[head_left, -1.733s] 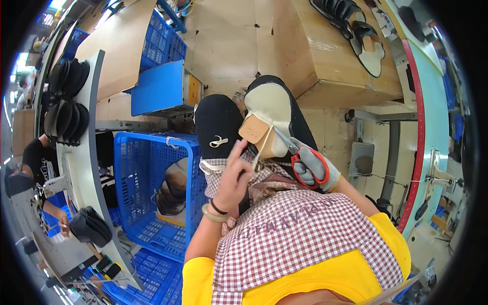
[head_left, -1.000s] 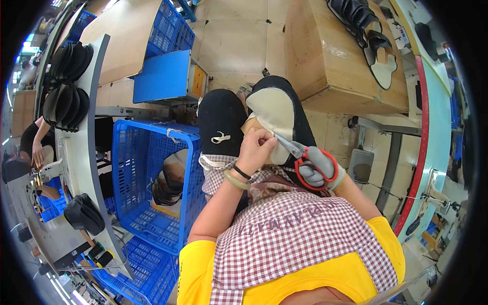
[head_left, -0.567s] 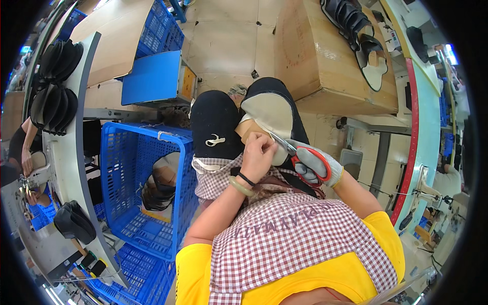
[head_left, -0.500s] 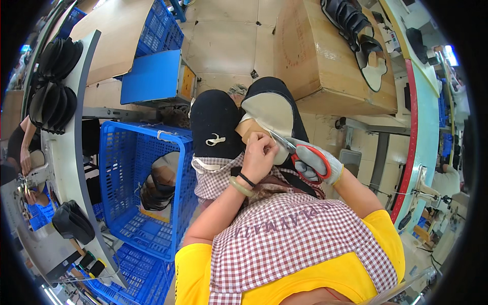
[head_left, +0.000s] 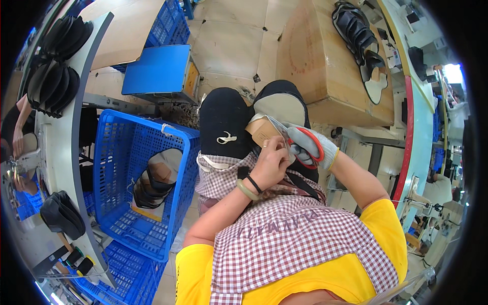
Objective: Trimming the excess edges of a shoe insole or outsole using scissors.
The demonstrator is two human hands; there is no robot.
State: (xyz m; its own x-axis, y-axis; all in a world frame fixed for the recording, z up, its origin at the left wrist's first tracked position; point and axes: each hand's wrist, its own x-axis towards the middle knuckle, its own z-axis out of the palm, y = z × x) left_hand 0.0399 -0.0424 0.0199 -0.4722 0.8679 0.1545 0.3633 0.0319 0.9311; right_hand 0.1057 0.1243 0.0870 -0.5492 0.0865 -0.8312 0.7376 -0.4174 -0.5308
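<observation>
My right hand (head_left: 301, 148), in a grey-white glove, grips red-handled scissors (head_left: 319, 142); their blades are mostly hidden by the hand and the piece. With fingers pinched together, my bare left hand (head_left: 273, 161) holds the near edge of a shoe upper (head_left: 264, 130), which shows a tan and whitish inner side. Both hands meet over my lap. On my right knee lies a beige patch (head_left: 279, 108) against black cloth. A short white curled scrap (head_left: 226, 138) rests on my dark left knee.
At my left stands a blue crate (head_left: 118, 195) with several shoe uppers (head_left: 152, 182) in it. Beyond are a blue-topped stool (head_left: 156, 69) and a cardboard box (head_left: 330, 84) bearing black uppers (head_left: 351, 30). Stacks of black pieces (head_left: 53, 89) sit on the left bench.
Both hands and the shoe upper have shifted slightly right in the picture. The scissors have turned, and their blades, plain before, are now mostly hidden. More of the tan inner side shows.
</observation>
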